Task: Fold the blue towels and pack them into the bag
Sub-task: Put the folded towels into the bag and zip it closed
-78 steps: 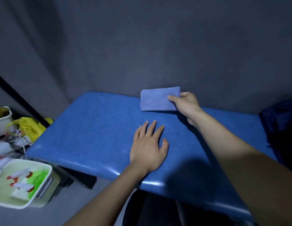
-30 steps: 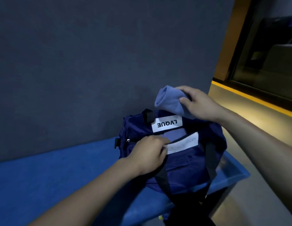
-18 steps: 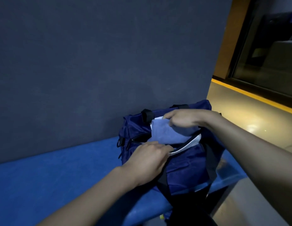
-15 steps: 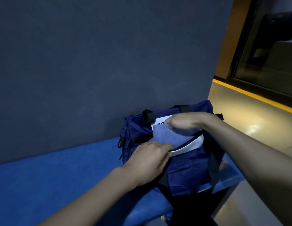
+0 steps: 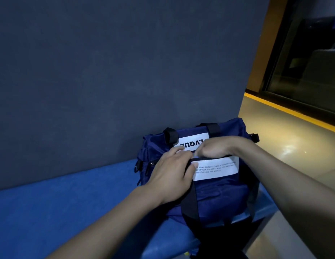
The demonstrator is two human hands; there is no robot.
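Head view: navy bag (image 5: pixel 215 195) sits on the blue padded bench (image 5: pixel 60 212), its back against the dark grey wall (image 5: pixel 116 71); everything else is placed from this bag. At its near rim the left hand (image 5: pixel 172 176) curls its fingers over the edge beside the near white label (image 5: pixel 216 168), gripping the fabric and holding the mouth open. The right hand (image 5: pixel 212 148) is sunk into the mouth, knuckles up, below the far label (image 5: pixel 192 143); whether its fingers clasp anything I cannot tell. Only a sliver of the blue towel (image 5: pixel 196 157) shows between the hands, so it seems to be nearly inside. To finish well, I judge the towel should be pressed flat and low while the rim is held taut. The bag is soft, creased cloth with stiff black webbing straps (image 5: pixel 189 202).
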